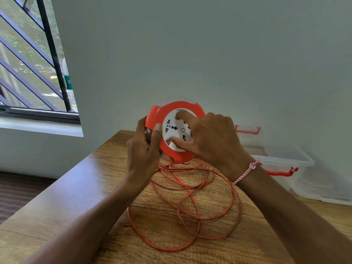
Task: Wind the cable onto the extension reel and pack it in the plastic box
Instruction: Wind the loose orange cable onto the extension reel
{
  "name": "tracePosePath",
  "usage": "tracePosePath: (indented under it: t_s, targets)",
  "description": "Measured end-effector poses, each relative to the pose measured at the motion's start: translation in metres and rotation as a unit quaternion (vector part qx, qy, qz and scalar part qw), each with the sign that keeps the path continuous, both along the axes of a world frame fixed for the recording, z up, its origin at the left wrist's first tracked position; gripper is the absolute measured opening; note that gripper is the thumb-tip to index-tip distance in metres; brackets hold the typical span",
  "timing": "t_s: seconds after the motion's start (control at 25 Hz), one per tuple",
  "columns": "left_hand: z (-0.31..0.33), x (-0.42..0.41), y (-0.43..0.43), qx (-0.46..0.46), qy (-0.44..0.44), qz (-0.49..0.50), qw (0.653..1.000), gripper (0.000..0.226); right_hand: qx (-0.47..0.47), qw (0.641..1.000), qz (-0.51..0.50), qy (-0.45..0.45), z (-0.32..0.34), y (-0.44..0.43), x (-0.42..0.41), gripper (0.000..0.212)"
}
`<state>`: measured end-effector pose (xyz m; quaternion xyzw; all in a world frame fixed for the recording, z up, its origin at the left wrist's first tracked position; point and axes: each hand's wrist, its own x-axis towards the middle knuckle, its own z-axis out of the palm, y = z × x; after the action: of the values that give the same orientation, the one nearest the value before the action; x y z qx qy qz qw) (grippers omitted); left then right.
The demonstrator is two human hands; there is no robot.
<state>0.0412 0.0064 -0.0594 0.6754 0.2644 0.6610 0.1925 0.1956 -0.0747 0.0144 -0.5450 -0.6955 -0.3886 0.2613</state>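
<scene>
An orange extension reel with a white socket face is held up above the wooden table. My left hand grips its left rim, thumb on the front. My right hand lies over the white face, with the thumb and a finger hooked into its recesses. The orange cable hangs from the reel's underside and lies in several loose loops on the table below my hands. A clear plastic box with red clips stands open at the right, against the wall.
The table's left edge runs diagonally, with dark floor beyond it. A grey wall stands close behind the reel. A barred window is at the upper left.
</scene>
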Motion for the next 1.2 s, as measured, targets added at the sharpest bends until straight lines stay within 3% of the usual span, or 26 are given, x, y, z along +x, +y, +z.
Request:
tracePosePath:
  t_s: [0.08, 0.12, 0.16, 0.2, 0.24, 0.28, 0.32, 0.36, 0.4, 0.44, 0.52, 0.64, 0.92, 1.08, 1.12, 1.16, 1.2]
  targets:
    - [-0.001, 0.002, -0.001, 0.022, 0.006, 0.012, 1.000, 0.046, -0.037, 0.985, 0.011, 0.170, -0.004, 0.001, -0.009, 0.062]
    - [-0.002, 0.002, -0.002, 0.029, 0.007, 0.017, 0.999, 0.046, -0.061, 0.955, 0.029, 0.288, -0.007, 0.002, -0.014, 0.058]
    - [-0.002, 0.003, -0.002, 0.034, 0.008, 0.024, 0.999, 0.045, -0.099, 0.900, 0.062, 0.420, -0.008, 0.004, -0.016, 0.054]
    - [-0.002, 0.002, -0.001, 0.035, 0.006, 0.030, 0.999, 0.045, -0.148, 0.819, 0.110, 0.543, -0.007, 0.005, -0.019, 0.050]
    - [-0.002, 0.001, -0.001, 0.029, 0.002, 0.033, 0.999, 0.044, -0.183, 0.753, 0.143, 0.615, -0.004, 0.003, -0.020, 0.044]
    - [-0.002, 0.000, 0.000, 0.018, -0.006, 0.031, 0.999, 0.042, -0.192, 0.746, 0.156, 0.618, 0.000, 0.001, -0.018, 0.037]
    - [-0.002, -0.002, 0.002, 0.006, -0.014, 0.030, 0.999, 0.039, -0.170, 0.810, 0.134, 0.546, 0.004, -0.001, -0.013, 0.032]
    - [-0.001, -0.003, 0.003, -0.003, -0.021, 0.029, 0.999, 0.036, -0.116, 0.900, 0.084, 0.411, 0.008, -0.001, -0.004, 0.031]
    - [0.000, -0.003, 0.003, -0.010, -0.026, 0.030, 0.999, 0.035, -0.053, 0.965, 0.039, 0.255, 0.012, -0.002, 0.004, 0.032]
    - [0.001, -0.003, 0.003, -0.013, -0.029, 0.030, 0.999, 0.035, -0.017, 0.992, 0.031, 0.121, 0.016, -0.003, 0.010, 0.035]
    - [0.001, -0.002, 0.002, -0.013, -0.028, 0.030, 0.999, 0.033, -0.053, 0.996, 0.055, -0.041, 0.021, -0.004, 0.015, 0.047]
    - [-0.002, -0.001, 0.003, -0.014, -0.022, 0.025, 0.999, 0.025, -0.071, 0.988, 0.005, -0.139, 0.018, -0.003, 0.014, 0.058]
    - [-0.003, 0.003, 0.000, 0.017, -0.008, 0.036, 0.999, 0.042, 0.022, 0.999, 0.010, -0.046, -0.003, 0.004, 0.004, 0.065]
    - [-0.006, 0.004, -0.001, 0.028, 0.011, 0.058, 0.998, 0.038, -0.011, 0.985, 0.029, 0.168, -0.010, 0.008, -0.004, 0.063]
    - [-0.007, 0.004, -0.001, 0.030, 0.016, 0.063, 0.997, 0.041, -0.033, 0.966, 0.036, 0.253, -0.013, 0.009, -0.008, 0.060]
    - [-0.008, 0.005, -0.001, 0.029, 0.020, 0.068, 0.997, 0.045, -0.068, 0.925, 0.057, 0.369, -0.015, 0.010, -0.010, 0.057]
    - [-0.008, 0.005, 0.000, 0.028, 0.022, 0.074, 0.997, 0.047, -0.112, 0.852, 0.099, 0.501, -0.016, 0.011, -0.013, 0.054]
